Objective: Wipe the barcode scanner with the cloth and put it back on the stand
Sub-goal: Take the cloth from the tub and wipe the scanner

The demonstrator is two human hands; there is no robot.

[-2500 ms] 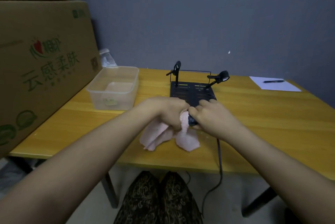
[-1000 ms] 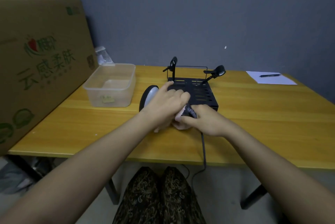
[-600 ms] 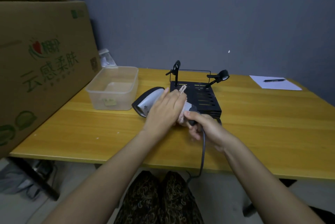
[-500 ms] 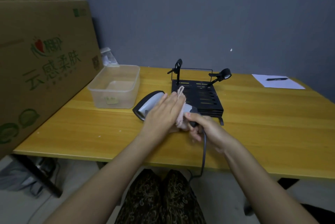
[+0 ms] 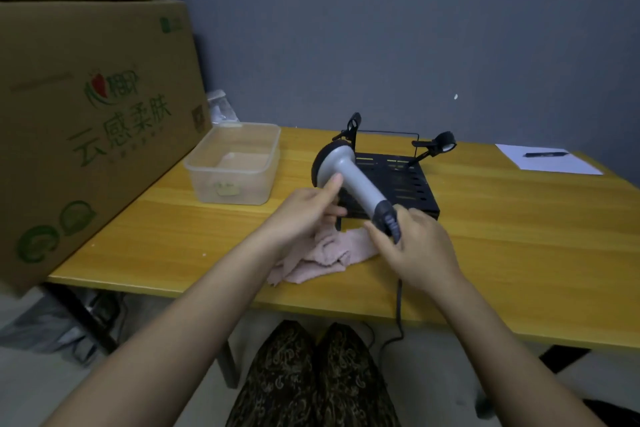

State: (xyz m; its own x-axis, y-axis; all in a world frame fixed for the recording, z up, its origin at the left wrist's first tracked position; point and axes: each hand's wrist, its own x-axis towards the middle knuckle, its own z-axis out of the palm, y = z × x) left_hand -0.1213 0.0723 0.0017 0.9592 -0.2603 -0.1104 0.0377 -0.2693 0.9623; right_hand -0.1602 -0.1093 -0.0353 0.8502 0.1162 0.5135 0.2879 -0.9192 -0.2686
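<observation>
The grey barcode scanner (image 5: 349, 177) with a black head is lifted off the table, head up and to the left, in front of the black stand (image 5: 410, 184). My right hand (image 5: 420, 246) grips its dark handle end, where the cable (image 5: 399, 309) runs down over the table edge. My left hand (image 5: 304, 212) pinches the grey handle just below the head, thumb on top. The pink cloth (image 5: 325, 255) lies crumpled on the wooden table (image 5: 519, 236) under both hands, held by neither.
A clear plastic container (image 5: 235, 167) stands to the left of the stand. A large cardboard box (image 5: 86, 122) fills the left side. A sheet of paper (image 5: 554, 165) with a pen on it lies at the back right. The stand has two black clip arms at its rear.
The cloth has dropped from my left hand onto the table. The scanner, earlier lying low to the left under the cloth, is now raised with its head toward the stand.
</observation>
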